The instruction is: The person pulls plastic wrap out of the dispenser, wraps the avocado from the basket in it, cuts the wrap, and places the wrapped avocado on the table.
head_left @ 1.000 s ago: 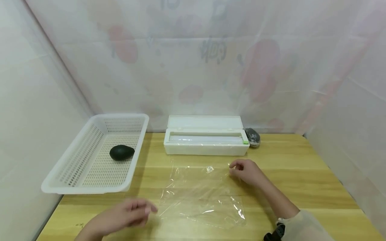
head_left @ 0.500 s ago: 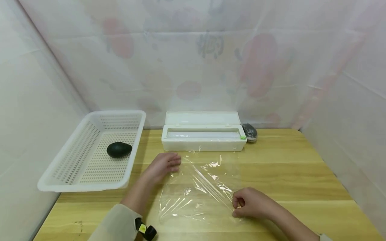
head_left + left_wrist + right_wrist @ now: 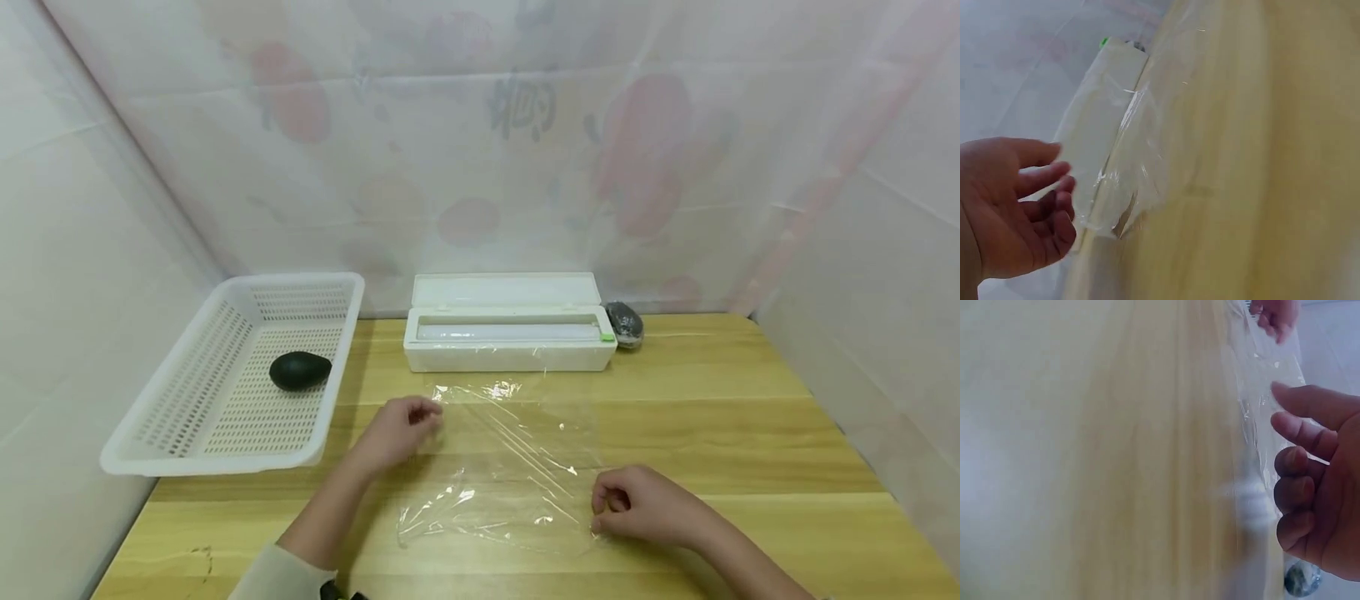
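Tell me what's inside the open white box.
A pale roll lies lengthwise inside the box, its upper side showing. The front hides its lower side, so anything beneath the roll can't be seen.

Between the left hand [image 3: 397, 431] and right hand [image 3: 643, 505], I see crinkled, glossy plastic film [image 3: 510, 475]. Beneath both, the table [image 3: 750, 442] looks like smooth, grained wood.

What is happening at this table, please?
A person's left hand and right hand are at opposite sides of a clear film sheet over the wooden table; whether either grips it is unclear. Behind it stands an open white box. A dark avocado-like fruit lies in the white basket.
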`<state>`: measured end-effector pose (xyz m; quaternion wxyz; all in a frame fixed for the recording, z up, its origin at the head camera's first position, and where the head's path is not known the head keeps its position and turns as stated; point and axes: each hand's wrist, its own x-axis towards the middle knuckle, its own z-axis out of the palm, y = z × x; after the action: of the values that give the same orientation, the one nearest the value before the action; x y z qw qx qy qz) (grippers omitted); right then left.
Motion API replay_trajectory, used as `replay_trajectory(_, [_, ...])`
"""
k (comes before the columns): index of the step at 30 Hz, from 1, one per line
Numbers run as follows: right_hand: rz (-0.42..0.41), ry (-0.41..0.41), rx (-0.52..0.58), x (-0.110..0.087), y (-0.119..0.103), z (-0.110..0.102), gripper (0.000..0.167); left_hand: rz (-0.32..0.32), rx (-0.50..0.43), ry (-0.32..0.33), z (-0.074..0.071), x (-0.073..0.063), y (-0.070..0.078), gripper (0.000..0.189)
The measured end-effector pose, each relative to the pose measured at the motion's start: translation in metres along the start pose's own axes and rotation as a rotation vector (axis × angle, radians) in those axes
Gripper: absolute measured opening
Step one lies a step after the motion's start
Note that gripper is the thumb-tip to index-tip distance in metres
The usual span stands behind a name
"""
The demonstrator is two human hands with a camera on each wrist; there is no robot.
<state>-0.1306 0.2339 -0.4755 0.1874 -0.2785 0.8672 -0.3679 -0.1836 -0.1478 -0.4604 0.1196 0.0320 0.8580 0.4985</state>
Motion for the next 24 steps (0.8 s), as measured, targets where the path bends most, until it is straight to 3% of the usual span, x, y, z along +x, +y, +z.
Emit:
replay_trajectory(4, [0.009,-0.001,-0.044,-0.006,0.000,0.001,0.018,0.110,0.342,-0.087,-0.001,-0.030,-0.002,0.034])
replay_trajectory(8, [0.004,0.023,-0.072,-0.011,0.001,0.005,0.018,0.152,0.491,-0.107,0.003,-0.045,-0.006,0.051])
replay_trajectory(17, [0.031,0.068,0.033,-0.022,0.002,0.007,0.015,0.175,0.489,-0.073,0.003,-0.051,-0.010,0.054])
replay_trajectory(24, [0.084,0.061,-0.035,-0.030,0.003,0.011,0.021,0.176,0.498,-0.031,-0.001,-0.057,-0.001,0.051])
